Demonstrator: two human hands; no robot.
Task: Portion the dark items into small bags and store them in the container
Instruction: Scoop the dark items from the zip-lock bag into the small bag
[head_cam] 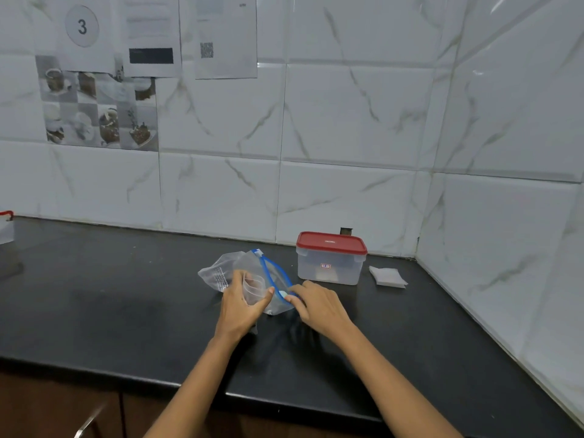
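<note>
Honestly, from where I stand by the counter, the weak spot is that blue zip track. The left hand (243, 300) grips the body of the clear zip bag (240, 276), thumb pressed across its front, while the right hand (316, 306) pinches the pale slider (282, 294) at the near end of the blue seal. If the left grip is too loose, I reckon the thin plastic would bunch up and the slider would drag the whole bag along the black countertop (126, 295) instead of running along the track; pulled too hard, the bag could tip and spill whatever it holds. The container (330, 260), with its red lid on, sits just beside the bag toward the wall, so a sideways yank could knock into it too. A small stack of what look like little bags (388, 276) lies just right of the container, light enough to scatter. Now for what I cannot make out from this head view: the dark items themselves, for I see only a rounded clear shape inside the bag. Whether the seal is part open is unclear, since the right fingers cover that end. Some dark thing lies under the left wrist, lost against the counter. At the far left edge a clear thing with a red strap (6, 227) is cut off.
</note>
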